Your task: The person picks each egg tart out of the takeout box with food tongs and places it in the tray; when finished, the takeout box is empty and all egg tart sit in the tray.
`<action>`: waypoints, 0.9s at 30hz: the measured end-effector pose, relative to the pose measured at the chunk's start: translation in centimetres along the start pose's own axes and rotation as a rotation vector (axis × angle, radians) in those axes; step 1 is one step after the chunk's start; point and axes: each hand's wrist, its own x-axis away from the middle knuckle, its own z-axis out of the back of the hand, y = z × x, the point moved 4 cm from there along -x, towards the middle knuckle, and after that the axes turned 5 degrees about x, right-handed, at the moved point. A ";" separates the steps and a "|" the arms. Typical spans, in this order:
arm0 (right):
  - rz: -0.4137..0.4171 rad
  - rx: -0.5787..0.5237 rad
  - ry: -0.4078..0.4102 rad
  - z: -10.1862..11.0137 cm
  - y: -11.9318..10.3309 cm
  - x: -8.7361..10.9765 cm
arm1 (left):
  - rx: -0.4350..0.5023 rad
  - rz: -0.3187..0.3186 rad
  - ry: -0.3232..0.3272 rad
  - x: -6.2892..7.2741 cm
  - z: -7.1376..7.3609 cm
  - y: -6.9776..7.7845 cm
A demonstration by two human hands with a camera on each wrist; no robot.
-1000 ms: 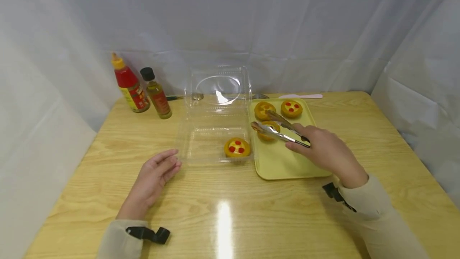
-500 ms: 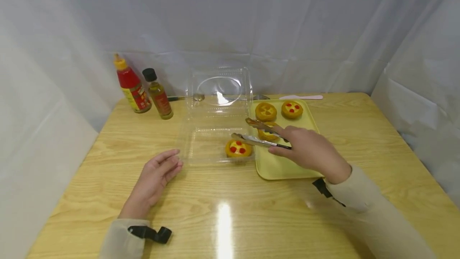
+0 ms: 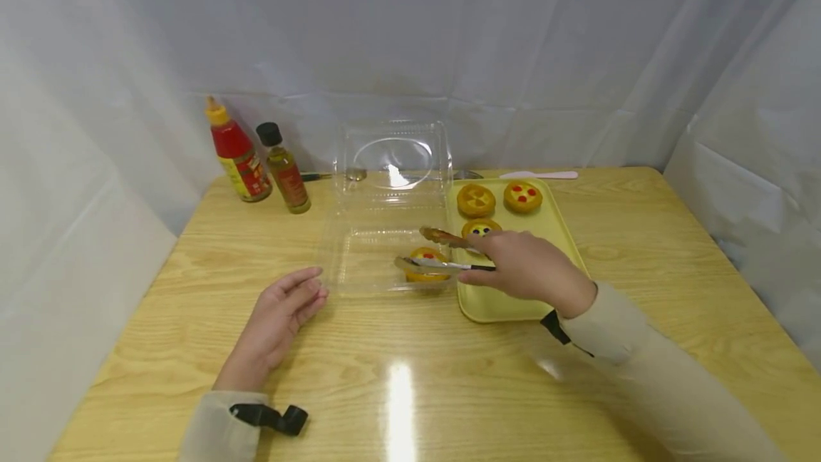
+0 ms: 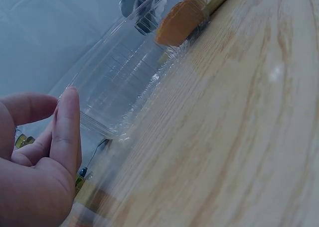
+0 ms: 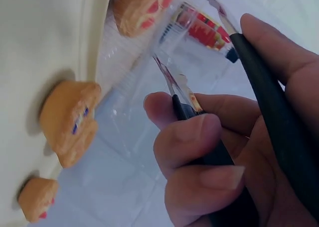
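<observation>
My right hand (image 3: 526, 266) grips the black handles of metal tongs (image 5: 271, 107), fingers curled round one arm and the thumb along the other. The tongs' tips stand apart with nothing between them, over the right side of a clear plastic clamshell container (image 3: 368, 262). One tip overlaps a small tart (image 3: 417, 276) with red dots in the container's right front corner. My left hand (image 3: 276, 323) pinches the container's left edge; in the left wrist view thumb and finger (image 4: 67, 122) meet at the rim. The container's lid (image 3: 359, 145) stands raised at the back.
A yellow tray (image 3: 513, 305) right of the container bears a plain-topped tart (image 3: 476, 200), a red-dotted tart (image 3: 522, 197) and a blue-dotted tart (image 3: 477, 228). A red sauce bottle (image 3: 239, 155) and an oil bottle (image 3: 286, 177) stand back left. A pink knife (image 3: 545, 175) lies behind the tray.
My right hand has moved left with the tongs, from over the tarts on the tray to over the tart in the container. The left hand stays at the container's edge.
</observation>
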 end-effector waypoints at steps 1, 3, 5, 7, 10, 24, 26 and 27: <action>0.001 -0.007 -0.014 -0.1 0.0 -0.1 | 0.000 0.000 0.000 0.0 0.0 0.0; 0.000 -0.011 -0.037 -0.3 -0.1 -0.4 | -0.004 0.001 -0.004 0.1 0.0 0.0; -0.006 -0.002 -0.047 -0.4 -0.1 -0.6 | -0.003 0.002 -0.005 0.0 0.0 0.0; -0.013 0.010 -0.056 -0.5 -0.2 -0.8 | -0.004 0.001 -0.004 0.0 0.0 0.0; -0.024 0.031 -0.086 -0.5 -0.5 -1.1 | -0.003 0.004 0.004 0.0 0.0 0.0; -0.044 0.067 -0.190 -1.0 -1.8 -2.4 | -0.016 0.005 0.010 0.0 -0.1 0.0; -0.050 0.072 -0.200 -1.1 -1.9 -2.5 | -0.018 0.008 0.008 0.0 -0.2 0.0; -0.052 0.082 -0.203 -1.1 -1.9 -2.6 | -0.020 0.009 0.007 0.0 -0.2 0.0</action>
